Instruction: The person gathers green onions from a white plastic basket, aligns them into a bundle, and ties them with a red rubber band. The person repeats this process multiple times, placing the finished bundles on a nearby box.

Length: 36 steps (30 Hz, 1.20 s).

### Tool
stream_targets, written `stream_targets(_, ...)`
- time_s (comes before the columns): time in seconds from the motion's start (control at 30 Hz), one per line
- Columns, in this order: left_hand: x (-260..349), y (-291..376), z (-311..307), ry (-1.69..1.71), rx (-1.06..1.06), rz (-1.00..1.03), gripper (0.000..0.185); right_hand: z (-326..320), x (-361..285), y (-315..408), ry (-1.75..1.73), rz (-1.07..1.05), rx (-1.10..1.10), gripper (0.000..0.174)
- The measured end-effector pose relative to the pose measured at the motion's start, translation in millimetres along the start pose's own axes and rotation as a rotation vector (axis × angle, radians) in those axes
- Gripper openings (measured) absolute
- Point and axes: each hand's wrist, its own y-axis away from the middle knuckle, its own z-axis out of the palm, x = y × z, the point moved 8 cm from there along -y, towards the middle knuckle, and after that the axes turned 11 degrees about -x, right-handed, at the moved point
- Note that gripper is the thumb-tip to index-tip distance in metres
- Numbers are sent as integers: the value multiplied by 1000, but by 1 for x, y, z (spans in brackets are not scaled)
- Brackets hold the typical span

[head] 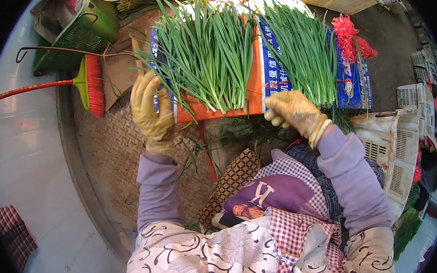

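Two spreads of green leafy stalks, likely garlic chives, lie on a low stand covered in orange and blue printed sheeting (255,92). The left spread (209,61) is loose, its pale cut ends towards me. Beside the right spread (304,54), short lengths of red string show at either side. My left hand (152,107), in a yellowed rubber glove, is raised at the stand's left edge with its fingers apart and nothing in them. My right hand (296,112), gloved alike, is curled at the front edge between the spreads; its fingertips are partly hidden, so I cannot tell whether it grips anything.
Pink-red string bundles (350,38) hang at the stand's right end. A pale plastic crate (386,147) stands close on my right. To the left are a red-bristled broom (93,86), a green crate (71,36) and a hooked metal rod (64,51). Leaf scraps litter the floor.
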Motion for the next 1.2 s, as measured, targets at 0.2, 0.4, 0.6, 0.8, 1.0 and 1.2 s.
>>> stream_targets(0.2, -61, 45, -5, -48, -268, -650, 30, -11, -7, -40, -90, 8, 169, 59)
stream_targets(0.4, 11, -8, 19, -340, -110, -169, 34, 6, -20, -53, 205, 110, 46, 39)
stream_targets(0.6, 57, -61, 119, -293, -502, 428, 31, 7, -32, -59, 416, 8, 51, 20)
stream_targets(0.8, 21, -51, 192, -233, -927, 481, 34, -5, -46, -64, 871, 19, 172, 23)
stream_targets(1.0, 13, -44, 196, -243, -922, 482, 31, -28, -76, -73, 1210, -251, 464, 12)
stream_targets(1.2, 11, -44, 196, -213, -945, 471, 30, -49, -127, -26, 1229, -414, 790, 15)
